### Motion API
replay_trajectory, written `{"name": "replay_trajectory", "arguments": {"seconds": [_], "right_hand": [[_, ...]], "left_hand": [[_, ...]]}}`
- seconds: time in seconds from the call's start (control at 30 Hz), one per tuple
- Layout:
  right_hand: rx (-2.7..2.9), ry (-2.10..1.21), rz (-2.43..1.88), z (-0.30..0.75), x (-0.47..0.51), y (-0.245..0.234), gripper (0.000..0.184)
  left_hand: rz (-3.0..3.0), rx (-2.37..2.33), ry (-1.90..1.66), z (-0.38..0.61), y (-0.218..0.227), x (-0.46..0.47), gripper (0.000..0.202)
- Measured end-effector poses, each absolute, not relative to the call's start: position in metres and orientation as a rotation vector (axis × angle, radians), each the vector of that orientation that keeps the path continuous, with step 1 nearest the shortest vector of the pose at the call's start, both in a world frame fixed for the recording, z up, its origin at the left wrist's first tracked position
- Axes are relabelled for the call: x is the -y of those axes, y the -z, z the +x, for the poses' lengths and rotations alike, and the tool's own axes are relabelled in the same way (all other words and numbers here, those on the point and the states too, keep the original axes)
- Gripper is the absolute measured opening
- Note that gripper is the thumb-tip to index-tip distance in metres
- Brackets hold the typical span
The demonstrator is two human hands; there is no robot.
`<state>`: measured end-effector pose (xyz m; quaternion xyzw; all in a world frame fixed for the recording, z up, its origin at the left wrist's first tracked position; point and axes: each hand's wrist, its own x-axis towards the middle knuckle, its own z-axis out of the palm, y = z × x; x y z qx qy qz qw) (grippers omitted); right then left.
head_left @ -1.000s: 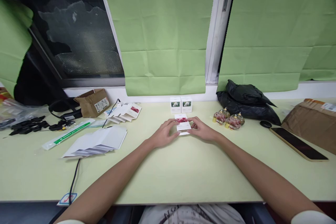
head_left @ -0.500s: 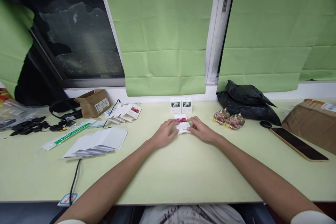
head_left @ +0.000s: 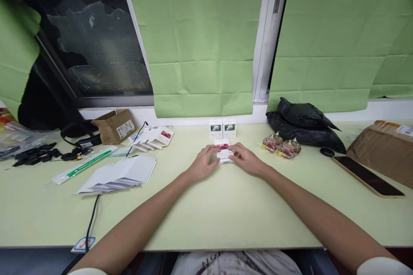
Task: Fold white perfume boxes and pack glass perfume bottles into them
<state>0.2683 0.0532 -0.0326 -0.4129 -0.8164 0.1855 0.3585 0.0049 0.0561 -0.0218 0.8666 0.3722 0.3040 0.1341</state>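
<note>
Between my hands a small white box (head_left: 225, 154) with a pink flower picture lies on the table, one end toward me. My left hand (head_left: 204, 163) grips its left side, thumb at the near end and fingers farther up. From the right, my right hand (head_left: 246, 159) grips the opposite side in the same way. Just beyond stand two white boxes (head_left: 222, 129) with white flower pictures, side by side against the wall. Folded white cartons (head_left: 153, 138) lie back left, and a fanned stack of white folded sheets (head_left: 121, 176) is nearer on the left.
Ornate pink and gold bottles (head_left: 280, 146) stand to the right, before black plastic bags (head_left: 303, 124). Farther right are a phone (head_left: 366, 176) and a brown parcel (head_left: 380, 152). At left are an opened cardboard box (head_left: 114, 126), black cables and a green-white packet (head_left: 84, 165).
Almost nothing differs. Both hands stay on the small white box, with only a slight shift of the fingers.
</note>
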Motion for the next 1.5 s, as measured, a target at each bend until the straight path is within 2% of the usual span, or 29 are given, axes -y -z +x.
{"name": "replay_trajectory", "arguments": {"seconds": [0.23,0.4,0.53,0.7,1.17,1.5], "right_hand": [[2.193,-0.325,-1.031,0.2697,-0.0521,0.0304,0.033],[2.212,-0.275,-1.041,0.2690,-0.0554,0.0330,0.030],[2.220,-0.264,-1.050,0.2699,-0.0547,0.0312,0.032],[2.258,-0.274,-1.015,0.2741,-0.0507,0.0269,0.044],[2.212,-0.306,-1.012,0.2719,-0.0553,0.0311,0.032],[2.110,-0.419,-1.067,0.2723,-0.0510,0.0263,0.037]], "left_hand": [[2.596,-1.073,-0.861,0.0020,0.0176,-0.0525,0.037],[2.660,-1.076,-0.829,0.0015,0.0159,-0.0524,0.048],[2.668,-1.084,-0.859,0.0026,0.0196,-0.0550,0.041],[2.677,-1.093,-0.867,0.0029,0.0205,-0.0556,0.037],[2.666,-1.108,-0.865,0.0049,0.0215,-0.0548,0.034],[2.577,-1.069,-0.888,-0.0010,0.0186,-0.0578,0.045]]}}
